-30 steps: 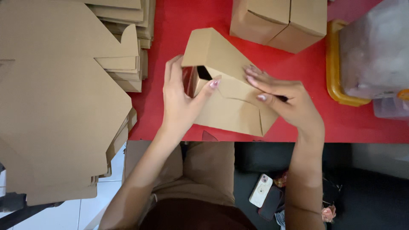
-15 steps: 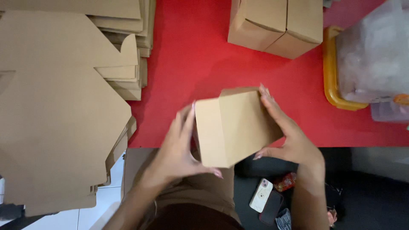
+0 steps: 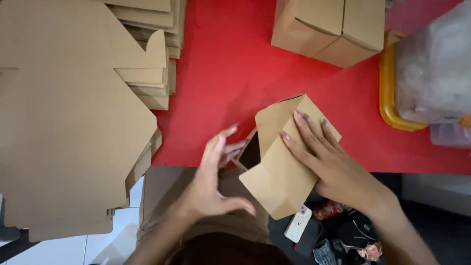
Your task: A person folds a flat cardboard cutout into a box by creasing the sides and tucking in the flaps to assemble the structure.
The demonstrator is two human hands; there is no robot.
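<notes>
A red bench [image 3: 235,73] fills the view from above, with a tall stack of flat cardboard blanks [image 3: 68,122] spread over its left side and hanging past the near edge. At the far side sit two folded cardboard boxes [image 3: 328,29] set against each other, and at the right a yellow tray [image 3: 390,93] holds a clear plastic bag [image 3: 434,68].

At the near edge, a person works a half-formed cardboard box [image 3: 279,172], which half a second ago was held squarely between both palms. It now lies tilted, partly over the bench edge and partly over the lap, with its open end showing dark on the left. The right hand [image 3: 333,167] presses flat on the top panel, fingers spread. The left hand [image 3: 216,176] has come off the side and is open wide, fingertips near the opening, gripping nothing. The box looks part-way through folding, not yet closed.
</notes>
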